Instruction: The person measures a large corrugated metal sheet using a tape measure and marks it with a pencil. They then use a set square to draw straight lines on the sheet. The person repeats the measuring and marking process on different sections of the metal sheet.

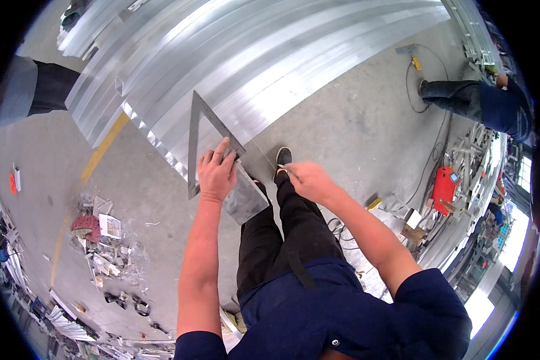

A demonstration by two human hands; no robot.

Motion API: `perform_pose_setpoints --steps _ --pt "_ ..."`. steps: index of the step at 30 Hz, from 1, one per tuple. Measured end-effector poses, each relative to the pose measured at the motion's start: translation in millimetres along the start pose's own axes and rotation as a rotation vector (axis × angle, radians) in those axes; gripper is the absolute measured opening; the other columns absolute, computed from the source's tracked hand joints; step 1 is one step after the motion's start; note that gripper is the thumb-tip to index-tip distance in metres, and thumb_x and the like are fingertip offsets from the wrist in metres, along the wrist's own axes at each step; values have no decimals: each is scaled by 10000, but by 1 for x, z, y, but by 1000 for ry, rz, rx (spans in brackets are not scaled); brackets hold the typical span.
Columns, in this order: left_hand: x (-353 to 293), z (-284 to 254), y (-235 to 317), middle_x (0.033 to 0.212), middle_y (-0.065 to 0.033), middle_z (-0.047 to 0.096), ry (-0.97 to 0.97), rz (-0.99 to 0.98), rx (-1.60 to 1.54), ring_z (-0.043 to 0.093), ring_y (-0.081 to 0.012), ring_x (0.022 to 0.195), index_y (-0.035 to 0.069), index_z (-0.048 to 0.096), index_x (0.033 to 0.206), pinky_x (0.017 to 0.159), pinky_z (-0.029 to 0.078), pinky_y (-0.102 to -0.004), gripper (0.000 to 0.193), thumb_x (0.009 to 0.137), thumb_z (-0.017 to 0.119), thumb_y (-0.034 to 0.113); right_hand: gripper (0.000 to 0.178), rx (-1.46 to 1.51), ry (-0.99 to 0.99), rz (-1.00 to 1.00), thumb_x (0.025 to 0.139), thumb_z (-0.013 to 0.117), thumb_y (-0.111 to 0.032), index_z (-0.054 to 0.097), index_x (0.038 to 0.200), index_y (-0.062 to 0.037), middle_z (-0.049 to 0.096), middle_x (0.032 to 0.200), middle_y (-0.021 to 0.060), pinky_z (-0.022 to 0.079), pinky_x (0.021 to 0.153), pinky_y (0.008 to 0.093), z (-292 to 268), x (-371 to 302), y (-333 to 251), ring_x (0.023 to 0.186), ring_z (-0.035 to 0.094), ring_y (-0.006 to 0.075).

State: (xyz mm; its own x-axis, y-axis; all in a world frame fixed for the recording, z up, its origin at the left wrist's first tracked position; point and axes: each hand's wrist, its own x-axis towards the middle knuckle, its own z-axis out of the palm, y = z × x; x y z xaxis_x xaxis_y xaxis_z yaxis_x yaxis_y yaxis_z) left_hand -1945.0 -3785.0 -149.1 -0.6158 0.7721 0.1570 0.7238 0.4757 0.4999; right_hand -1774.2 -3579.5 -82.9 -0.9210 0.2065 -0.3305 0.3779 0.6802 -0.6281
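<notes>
My left hand (218, 175) lies over a grey metal set square (205, 111), its fingers bent onto the long edge and the lower part. Beneath the hand, a flat silver metal profile (246, 201) sticks out toward my legs. The square's pointed end rests across long aluminium profiles (222, 72) lying side by side. To the right, my right hand (309, 180) is closed in a pinch, apart from the square. A small thin tip (282, 168) shows at its fingers; its kind is too small to make out.
A person (498, 105) stands at far right near a cable and a yellow-handled tool (415, 62). Another person's dark clothing (51, 87) shows at left. A red machine (445, 189) stands at right. Scraps and a reddish cloth-like bundle (86, 228) lie on the floor at left.
</notes>
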Motion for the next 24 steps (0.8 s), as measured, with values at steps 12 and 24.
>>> perform_pose_setpoints --steps 12,24 --pt "15 17 7 1321 -16 549 18 45 9 519 -288 1060 139 686 1021 898 390 -429 298 723 708 146 248 78 133 118 897 525 -147 629 1099 -49 673 922 180 514 738 459 9 -13 10 858 642 369" --pt "14 18 7 1322 -6 553 13 33 13 531 -279 1042 153 685 1014 901 390 -430 306 711 731 153 268 87 273 -29 896 520 -146 623 1115 -32 669 971 188 522 751 437 2 43 -17 877 641 359"
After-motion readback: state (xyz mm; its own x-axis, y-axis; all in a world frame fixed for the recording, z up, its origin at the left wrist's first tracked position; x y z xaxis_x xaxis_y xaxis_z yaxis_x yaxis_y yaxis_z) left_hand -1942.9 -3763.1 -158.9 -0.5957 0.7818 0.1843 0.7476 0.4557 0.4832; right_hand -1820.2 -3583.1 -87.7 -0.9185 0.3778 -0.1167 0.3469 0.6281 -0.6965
